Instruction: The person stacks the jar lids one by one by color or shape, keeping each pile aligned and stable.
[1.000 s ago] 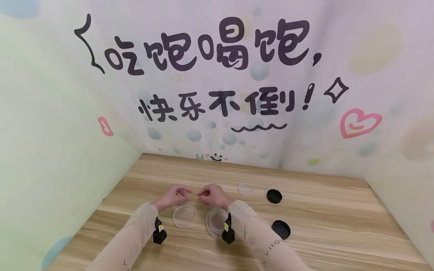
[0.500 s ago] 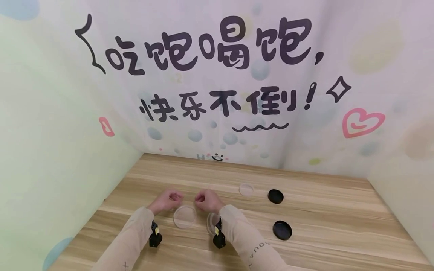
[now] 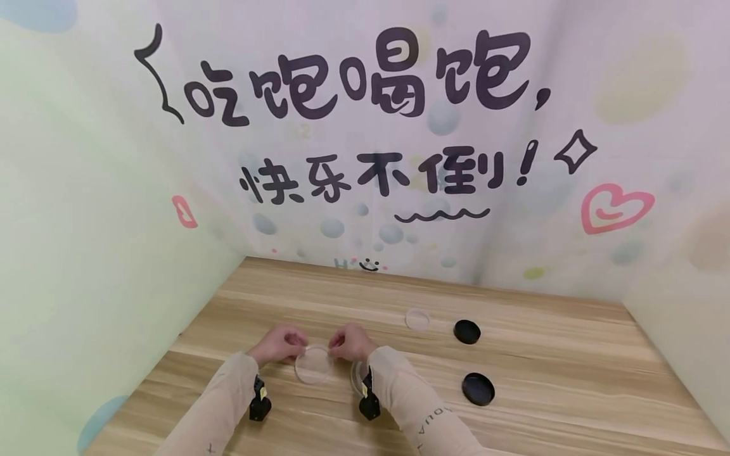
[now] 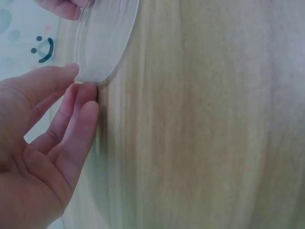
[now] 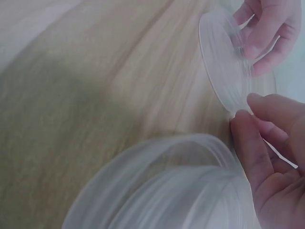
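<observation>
Left hand [image 3: 281, 342]: thumb and fingers pinch the rim of the clear dish [image 3: 313, 365]. Right hand [image 3: 350, 342]: thumb and fingertip pinch the same rim at the opposite side. The step in hand is judged to be taking hold of the dish two-handed; any next move would call for even pressure from both sides, since thin, smooth edges may slip. The dish is round, shallow, transparent and colourless, with a raised rim; it sits at the table's [image 3: 262, 297] far half, between the hands. Whether its base is lifted cannot be told. Beside it, partly behind the right wrist, are stacked clear pieces [image 5: 190, 191]. Farther right lie a small clear disc [image 3: 418, 320] and two black caps [image 3: 478, 389].
</observation>
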`<state>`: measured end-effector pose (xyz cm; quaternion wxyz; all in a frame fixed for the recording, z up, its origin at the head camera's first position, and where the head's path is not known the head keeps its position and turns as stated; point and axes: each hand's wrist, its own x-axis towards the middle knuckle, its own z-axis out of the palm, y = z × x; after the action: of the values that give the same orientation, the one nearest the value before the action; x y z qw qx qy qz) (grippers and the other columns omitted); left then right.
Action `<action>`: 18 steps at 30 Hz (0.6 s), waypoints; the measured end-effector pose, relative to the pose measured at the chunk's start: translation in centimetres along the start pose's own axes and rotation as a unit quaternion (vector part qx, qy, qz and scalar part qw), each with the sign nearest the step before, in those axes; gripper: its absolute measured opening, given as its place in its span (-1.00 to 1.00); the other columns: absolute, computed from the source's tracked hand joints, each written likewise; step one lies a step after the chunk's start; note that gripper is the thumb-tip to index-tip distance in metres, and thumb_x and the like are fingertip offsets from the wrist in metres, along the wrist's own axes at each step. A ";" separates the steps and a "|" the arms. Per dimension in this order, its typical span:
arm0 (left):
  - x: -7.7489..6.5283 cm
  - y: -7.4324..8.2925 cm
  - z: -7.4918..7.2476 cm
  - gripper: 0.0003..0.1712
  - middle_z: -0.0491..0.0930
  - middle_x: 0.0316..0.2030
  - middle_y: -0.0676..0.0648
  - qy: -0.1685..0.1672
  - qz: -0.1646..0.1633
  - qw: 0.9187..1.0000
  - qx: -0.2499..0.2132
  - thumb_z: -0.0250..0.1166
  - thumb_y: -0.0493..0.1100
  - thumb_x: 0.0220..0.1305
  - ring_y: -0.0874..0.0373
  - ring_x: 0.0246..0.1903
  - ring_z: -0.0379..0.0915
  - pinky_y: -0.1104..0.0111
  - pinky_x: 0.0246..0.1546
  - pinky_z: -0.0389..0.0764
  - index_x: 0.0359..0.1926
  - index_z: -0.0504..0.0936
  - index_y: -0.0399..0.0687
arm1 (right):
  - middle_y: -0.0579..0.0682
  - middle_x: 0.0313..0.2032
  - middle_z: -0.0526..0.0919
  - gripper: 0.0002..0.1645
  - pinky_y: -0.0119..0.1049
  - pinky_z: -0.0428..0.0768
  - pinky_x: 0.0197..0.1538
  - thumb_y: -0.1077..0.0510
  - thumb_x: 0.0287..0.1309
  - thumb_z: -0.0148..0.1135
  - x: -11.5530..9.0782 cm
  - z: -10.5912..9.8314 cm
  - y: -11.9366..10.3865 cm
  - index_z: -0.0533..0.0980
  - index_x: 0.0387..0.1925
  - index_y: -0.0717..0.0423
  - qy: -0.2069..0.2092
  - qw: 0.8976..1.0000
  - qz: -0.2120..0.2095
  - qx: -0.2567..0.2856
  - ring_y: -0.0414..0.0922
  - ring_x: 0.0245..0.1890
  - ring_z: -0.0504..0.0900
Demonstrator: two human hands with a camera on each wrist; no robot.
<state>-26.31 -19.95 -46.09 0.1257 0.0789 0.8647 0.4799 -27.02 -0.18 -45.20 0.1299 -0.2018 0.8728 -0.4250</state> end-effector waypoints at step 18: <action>0.5 0.7 -0.3 -0.80 0.51 -0.43 -0.08 0.008 0.029 0.999 0.015 0.18 -0.34 0.07 0.16 -0.51 0.45 0.32 -0.51 0.53 -0.25 0.58 -0.34 | -0.01 -0.57 0.59 -0.89 -0.55 0.45 -0.50 0.40 -0.15 0.23 0.8 -1.3 0.0 0.58 -0.45 0.31 0.015 0.998 -0.045 -0.030 -0.32 -0.58 0.44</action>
<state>-26.86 -19.68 -45.39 0.1034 0.1019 0.8699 0.4713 -28.25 0.38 -44.46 0.0915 -0.2378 0.8771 -0.4071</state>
